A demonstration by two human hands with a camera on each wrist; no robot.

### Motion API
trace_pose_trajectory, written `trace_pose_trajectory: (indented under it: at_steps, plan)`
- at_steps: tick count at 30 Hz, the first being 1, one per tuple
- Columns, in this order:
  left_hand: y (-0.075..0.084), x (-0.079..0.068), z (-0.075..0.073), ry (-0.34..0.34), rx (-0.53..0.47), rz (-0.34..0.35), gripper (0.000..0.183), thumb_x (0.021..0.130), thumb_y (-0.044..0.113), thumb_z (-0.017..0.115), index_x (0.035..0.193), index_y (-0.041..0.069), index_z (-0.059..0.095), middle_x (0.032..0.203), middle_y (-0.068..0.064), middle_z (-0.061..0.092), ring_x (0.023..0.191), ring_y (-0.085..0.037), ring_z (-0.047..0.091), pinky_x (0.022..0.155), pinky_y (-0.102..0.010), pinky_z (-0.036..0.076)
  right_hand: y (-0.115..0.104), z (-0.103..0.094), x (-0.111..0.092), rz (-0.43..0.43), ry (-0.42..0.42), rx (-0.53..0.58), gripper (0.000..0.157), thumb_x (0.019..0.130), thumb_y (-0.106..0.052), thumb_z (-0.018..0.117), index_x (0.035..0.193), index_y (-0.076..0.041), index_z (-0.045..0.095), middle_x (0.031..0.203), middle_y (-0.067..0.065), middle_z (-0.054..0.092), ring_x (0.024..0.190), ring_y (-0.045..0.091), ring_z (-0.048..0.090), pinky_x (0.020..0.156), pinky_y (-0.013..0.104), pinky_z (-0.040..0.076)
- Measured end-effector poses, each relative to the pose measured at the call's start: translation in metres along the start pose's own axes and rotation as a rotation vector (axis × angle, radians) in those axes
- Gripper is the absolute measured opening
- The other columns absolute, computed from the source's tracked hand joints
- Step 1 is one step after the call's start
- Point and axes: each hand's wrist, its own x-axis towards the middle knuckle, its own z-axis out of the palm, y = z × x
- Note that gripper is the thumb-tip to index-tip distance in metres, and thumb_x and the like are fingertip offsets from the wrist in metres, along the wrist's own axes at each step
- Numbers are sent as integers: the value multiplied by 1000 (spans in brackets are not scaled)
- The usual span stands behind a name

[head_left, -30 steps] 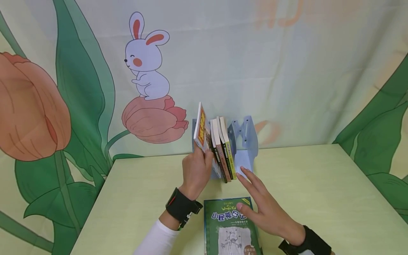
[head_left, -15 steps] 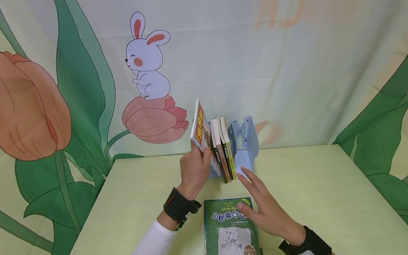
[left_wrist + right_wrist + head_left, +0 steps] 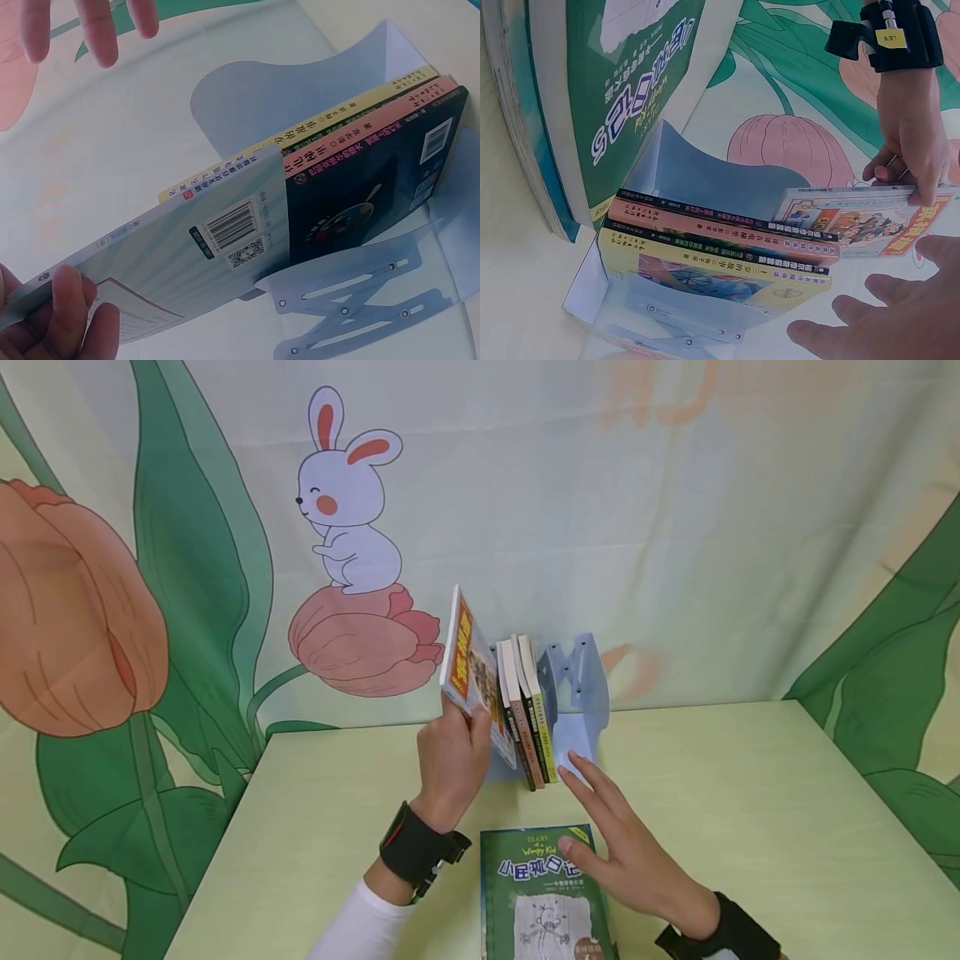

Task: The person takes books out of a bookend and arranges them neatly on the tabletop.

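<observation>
My left hand pinches the near end of a thin book with yellow lettering on a red patch. The book is tilted, leaning left above the left part of a pale blue expandable bookend. In the left wrist view its pale back cover carries a barcode and still overlaps the black book. Beside it, several upright books with dark, pink and yellow spines lean together in the bookend. My right hand hovers over a green book, fingers spread, holding nothing.
The green book lies on other books whose edges show in the right wrist view. A pale yellow table extends on both sides. Behind it hangs a cloth backdrop printed with a rabbit and tulips.
My left hand has shifted slightly left, drawing the thin book left and up from beside the row. The right hand and the other books have stayed in place.
</observation>
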Motion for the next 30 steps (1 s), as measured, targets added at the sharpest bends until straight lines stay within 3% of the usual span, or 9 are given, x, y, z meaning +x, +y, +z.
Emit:
trace_pose_trajectory:
  at_steps: [8,16,25,30]
  plan:
    - [1,1,-6,37,6,19,46,96,16,45,136,-6,43,75,-17,72,43,-15,52,39,-22,26,1,1,0,6,-6,5,77,94,-24,64,158,-21,22,166,2,12,151,30,20,104,67,34]
    - [2,1,-12,60,-20,31,43,96,14,46,134,-6,45,74,-16,72,42,-14,48,39,-21,23,0,1,1,8,-9,6,77,94,-25,64,158,-23,21,166,2,12,151,31,19,104,68,34]
    - [5,1,-22,109,-50,48,42,95,13,47,133,-6,46,84,-18,74,44,-15,50,40,-21,25,2,1,0,17,-10,10,76,95,-25,63,158,-24,21,166,1,12,151,31,20,104,69,34]
    - [6,-1,-28,121,-91,46,42,96,12,47,134,-6,46,93,-20,75,49,-18,59,41,-22,30,2,1,0,8,-1,4,77,94,-25,63,158,-24,21,166,2,12,151,31,20,103,69,34]
